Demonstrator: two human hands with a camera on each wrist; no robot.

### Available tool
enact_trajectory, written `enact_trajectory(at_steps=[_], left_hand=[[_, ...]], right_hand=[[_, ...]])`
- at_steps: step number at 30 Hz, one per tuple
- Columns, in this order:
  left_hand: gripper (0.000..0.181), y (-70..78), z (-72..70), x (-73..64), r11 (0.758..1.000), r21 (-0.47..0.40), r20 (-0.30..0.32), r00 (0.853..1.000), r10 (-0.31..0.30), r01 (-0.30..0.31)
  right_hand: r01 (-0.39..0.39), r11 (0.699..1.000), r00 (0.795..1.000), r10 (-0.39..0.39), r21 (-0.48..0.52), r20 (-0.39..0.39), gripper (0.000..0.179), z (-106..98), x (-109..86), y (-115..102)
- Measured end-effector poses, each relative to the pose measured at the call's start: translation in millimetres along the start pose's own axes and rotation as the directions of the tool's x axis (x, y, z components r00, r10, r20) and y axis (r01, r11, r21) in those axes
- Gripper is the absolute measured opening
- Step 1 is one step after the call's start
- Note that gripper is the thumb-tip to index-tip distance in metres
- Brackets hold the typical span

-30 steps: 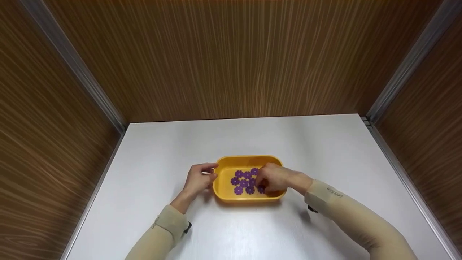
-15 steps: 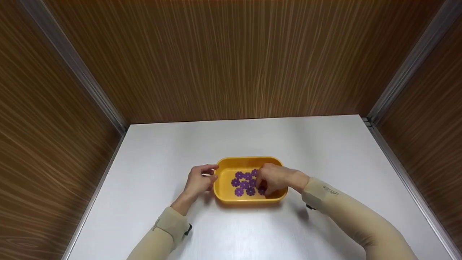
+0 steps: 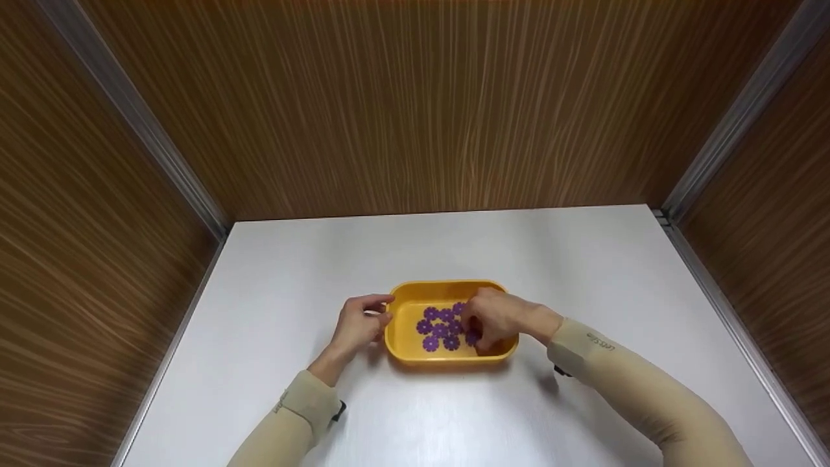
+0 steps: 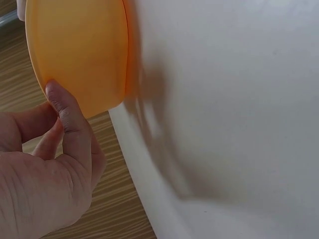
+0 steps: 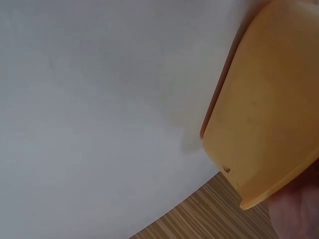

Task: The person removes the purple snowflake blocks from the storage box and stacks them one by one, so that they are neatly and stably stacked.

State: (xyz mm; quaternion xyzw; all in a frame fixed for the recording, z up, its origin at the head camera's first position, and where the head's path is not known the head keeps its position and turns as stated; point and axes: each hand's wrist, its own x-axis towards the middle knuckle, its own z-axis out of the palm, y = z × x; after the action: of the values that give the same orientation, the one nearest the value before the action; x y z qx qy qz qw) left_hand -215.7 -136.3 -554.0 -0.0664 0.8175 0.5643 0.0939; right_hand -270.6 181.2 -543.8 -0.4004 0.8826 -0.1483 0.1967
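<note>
A yellow rectangular tub [image 3: 405, 292] with rounded corners stands on the white table. Inside it several small purple flower-shaped pieces [image 3: 439, 330] lie in a loose cluster. My left hand [image 3: 358, 322] holds the tub's left end; in the left wrist view its thumb [image 4: 62, 102] lies against the outer wall right at the rim. My right hand [image 3: 494, 318] reaches over the right end, fingers curled down inside and pinching one purple flower-shaped piece [image 3: 473, 337], which is partly covered. From the right wrist view, the tub's outer wall [image 5: 264, 109] hides most of that hand.
The white table [image 3: 415, 415] surrounds the tub. Brown wood-grain panels [image 3: 428, 110] rise behind it and at both sides, with metal rails [image 3: 155, 149] at the corners. Beige sleeves [image 3: 622, 363] cover both forearms.
The piece at my right fingers has shifted slightly up and right in the head view. Both hands otherwise stay almost in place, and the other pieces keep their arrangement.
</note>
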Motion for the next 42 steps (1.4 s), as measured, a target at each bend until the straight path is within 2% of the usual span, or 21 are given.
enact_trajectory(at_steps=[7,14,18,30,35,42], left_hand=[[0.04,-0.6,-0.9,0.3,1.0,-0.009,0.014,1.0,0.01,-0.01],[0.038,-3.0,-2.0,-0.1,1.0,-0.013,0.014,1.0,0.006,-0.006],[0.037,-3.4,-2.5,-1.0,1.0,-0.01,0.007,1.0,0.009,-0.009],[0.035,-2.7,0.2,-1.0,1.0,0.013,0.002,1.0,-0.008,0.008],[0.035,-2.6,-0.2,-1.0,1.0,0.001,0.005,1.0,0.013,-0.013],[0.035,-2.2,0.2,-0.6,1.0,-0.002,0.009,1.0,0.007,-0.007]], right_hand=[[0.129,0.992,0.987,-0.127,0.008,-0.102,0.034,-4.8,-9.3,5.8],[0.195,0.98,0.966,-0.183,0.048,-0.183,0.035,-8.8,-19.1,8.9],[0.217,0.974,0.952,-0.197,0.062,-0.234,0.035,-12.5,-24.9,10.7],[0.211,0.973,0.933,-0.172,0.094,-0.316,0.03,-23.4,-51.0,21.4],[0.225,0.97,0.922,-0.18,0.095,-0.343,0.029,-22.4,-58.7,28.3],[0.251,0.965,0.881,-0.194,0.078,-0.432,0.029,-21.3,-72.3,38.1]])
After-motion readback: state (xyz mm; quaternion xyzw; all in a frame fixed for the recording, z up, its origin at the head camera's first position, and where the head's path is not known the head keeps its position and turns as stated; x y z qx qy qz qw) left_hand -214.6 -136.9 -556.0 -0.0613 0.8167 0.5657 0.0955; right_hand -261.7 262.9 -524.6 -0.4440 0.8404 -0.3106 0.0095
